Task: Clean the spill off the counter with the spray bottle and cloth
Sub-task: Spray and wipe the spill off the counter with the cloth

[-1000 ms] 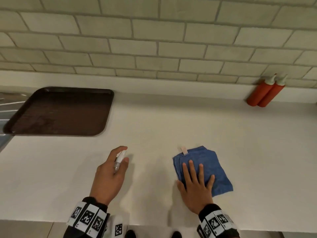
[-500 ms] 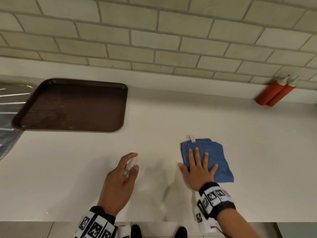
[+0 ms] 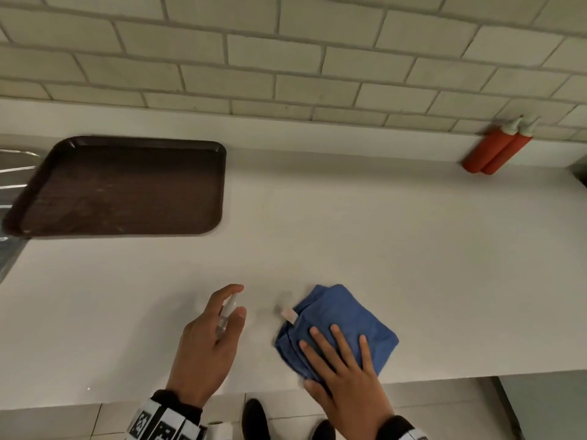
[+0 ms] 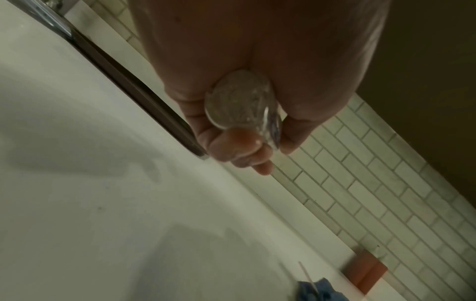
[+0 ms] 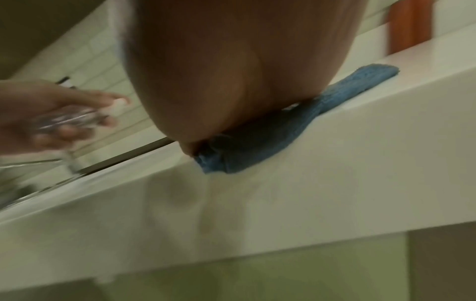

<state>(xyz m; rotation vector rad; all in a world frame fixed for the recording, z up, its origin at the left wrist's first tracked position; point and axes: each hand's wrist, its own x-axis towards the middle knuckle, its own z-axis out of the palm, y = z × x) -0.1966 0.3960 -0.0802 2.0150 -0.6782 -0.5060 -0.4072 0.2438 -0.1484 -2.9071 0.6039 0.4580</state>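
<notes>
Nearest the front edge of the counter (image 3: 413, 249), the right hand (image 3: 346, 373) lies flat on the folded blue cloth (image 3: 343, 319), its fingers straight and spread, pressing the fabric down rather than gripping it; in the right wrist view the palm sits squarely on the cloth. Just beside it, to the left, the left hand (image 3: 209, 341) has its grip curled round a small clear spray bottle (image 3: 227, 314), index finger arched over the white nozzle, thumb along the side. The left wrist view shows the bottle's round base (image 4: 239, 99) nested among the fingers, held above the counter.

No stain is plainly visible on the pale surface between bottle and cloth, so how much of the spill remains cannot be told. Judging by the pose, spraying is done or nearly so and wiping is under way; what is left is probably a few more passes and setting the bottle down.

Further back sits a dark brown tray (image 3: 127, 185), and at the tiled wall two red squeeze bottles (image 3: 495, 150).
</notes>
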